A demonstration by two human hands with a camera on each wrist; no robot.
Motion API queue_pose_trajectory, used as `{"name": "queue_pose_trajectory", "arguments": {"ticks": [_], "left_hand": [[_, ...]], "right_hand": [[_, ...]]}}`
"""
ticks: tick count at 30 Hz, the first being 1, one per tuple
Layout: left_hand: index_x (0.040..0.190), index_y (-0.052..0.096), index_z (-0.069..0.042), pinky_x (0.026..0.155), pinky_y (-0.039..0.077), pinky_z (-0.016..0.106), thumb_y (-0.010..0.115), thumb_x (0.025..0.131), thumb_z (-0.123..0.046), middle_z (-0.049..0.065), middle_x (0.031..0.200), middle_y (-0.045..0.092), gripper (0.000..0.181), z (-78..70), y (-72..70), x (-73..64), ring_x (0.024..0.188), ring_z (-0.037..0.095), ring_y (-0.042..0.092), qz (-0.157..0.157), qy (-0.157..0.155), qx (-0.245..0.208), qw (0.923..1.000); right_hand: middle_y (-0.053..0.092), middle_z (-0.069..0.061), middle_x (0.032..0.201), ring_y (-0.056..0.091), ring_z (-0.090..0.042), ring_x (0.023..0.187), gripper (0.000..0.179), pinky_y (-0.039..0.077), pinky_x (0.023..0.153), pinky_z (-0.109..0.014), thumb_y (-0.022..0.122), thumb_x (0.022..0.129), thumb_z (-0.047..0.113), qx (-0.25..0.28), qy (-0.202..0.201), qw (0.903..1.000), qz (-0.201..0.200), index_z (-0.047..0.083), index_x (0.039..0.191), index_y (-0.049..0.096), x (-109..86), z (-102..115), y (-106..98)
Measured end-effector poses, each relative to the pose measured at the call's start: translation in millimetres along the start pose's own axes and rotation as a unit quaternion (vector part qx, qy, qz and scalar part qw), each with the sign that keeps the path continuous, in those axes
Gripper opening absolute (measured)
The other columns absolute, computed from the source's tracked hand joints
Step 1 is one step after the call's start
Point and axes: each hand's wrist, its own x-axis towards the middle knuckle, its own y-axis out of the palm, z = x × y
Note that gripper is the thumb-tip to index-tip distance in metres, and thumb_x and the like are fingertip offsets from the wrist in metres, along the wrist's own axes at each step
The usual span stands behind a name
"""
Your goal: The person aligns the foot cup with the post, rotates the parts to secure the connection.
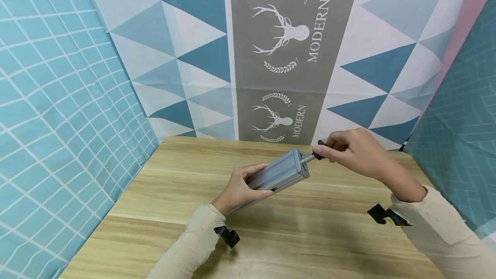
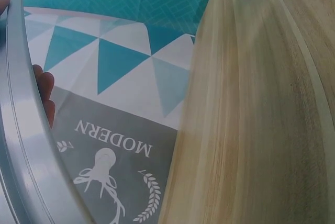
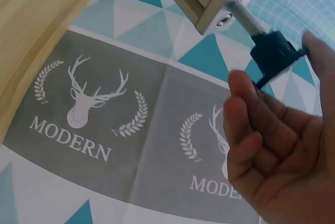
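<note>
A square grey aluminium profile (image 1: 280, 170) is held at a slant above the table, its far end tilted up to the right. My left hand (image 1: 241, 187) grips it around the middle, thumb along the near side and fingers behind. From the end plate (image 3: 229, 3), which has screws at its corners, a thin metal rod (image 3: 246, 19) sticks out. On that rod sits a black flanged foot (image 3: 275, 54). Thumb and index finger of my right hand (image 1: 358, 152) pinch the flange; the other fingers curl loosely below it. In the left wrist view, the profile's long side (image 2: 36, 145) fills the left edge.
Beneath both hands lies a light wooden table (image 1: 170, 193). A patterned cloth with deer heads (image 1: 279, 68) hangs behind its back edge. Blue gridded cloth (image 1: 58, 111) covers the left side, and teal cloth (image 1: 457, 111) the right. Both sleeves carry black wrist mounts (image 1: 228, 235).
</note>
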Motion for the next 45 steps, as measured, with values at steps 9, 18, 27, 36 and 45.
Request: {"name": "queue_pose_trajectory", "arguments": {"ticks": [9,18,27,36,45], "left_hand": [[0.126,0.064,-0.013,0.083,0.05,0.031,0.084,0.071,-0.014,0.006,0.121,0.066,0.059,0.3,-0.5,0.1,0.102,0.019,0.063,-0.004,-0.01,-0.01,0.9999],[0.127,0.063,-0.009,0.084,0.049,0.03,0.083,0.071,-0.009,0.009,0.124,0.064,0.06,-4.5,-1.9,0.2,0.103,0.017,0.062,-0.004,-0.03,-0.013,0.9995],[0.127,0.064,-0.013,0.083,0.05,0.032,0.084,0.071,-0.016,0.006,0.122,0.065,0.059,-0.4,0.2,2.2,0.103,0.019,0.063,-0.004,-0.02,-0.011,0.9997],[0.126,0.064,-0.014,0.083,0.049,0.032,0.085,0.07,-0.014,0.005,0.121,0.066,0.06,0.7,-1.0,3.4,0.102,0.018,0.063,-0.012,-0.023,-0.013,0.9996],[0.125,0.065,-0.014,0.083,0.049,0.031,0.085,0.07,-0.013,0.005,0.121,0.066,0.059,0.0,-2.0,2.1,0.102,0.019,0.063,-0.013,-0.022,-0.011,0.9996]], "right_hand": [[0.066,-0.005,0.118,0.066,-0.017,0.094,0.06,0.051,0.07,-0.035,0.071,0.087,0.033,0.025,-0.038,0.9954,0.084,0.013,0.139,0.05,-4.0,-2,-9],[0.069,0.001,0.11,0.066,-0.014,0.093,0.047,0.053,0.075,-0.033,0.074,0.084,0.015,-0.002,-0.111,0.9931,0.038,0.012,0.129,0.06,-1.3,-5,-6],[0.063,0.011,0.065,0.056,-0.007,0.058,0.026,0.044,0.055,-0.03,0.061,0.093,0.04,0.021,0.026,0.9993,0.019,0.017,0.084,0.071,1.6,1,0],[0.068,-0.005,0.116,0.067,-0.02,0.093,0.057,0.052,0.071,-0.036,0.074,0.084,0.03,-0.004,-0.044,0.9977,0.053,0.01,0.134,0.056,-2.9,-4,-7],[0.068,-0.001,0.113,0.067,-0.012,0.092,0.058,0.053,0.074,-0.032,0.077,0.078,0.006,0.0,-0.143,0.9896,0.017,0.011,0.133,0.057,-1.2,-5,-7]]}}
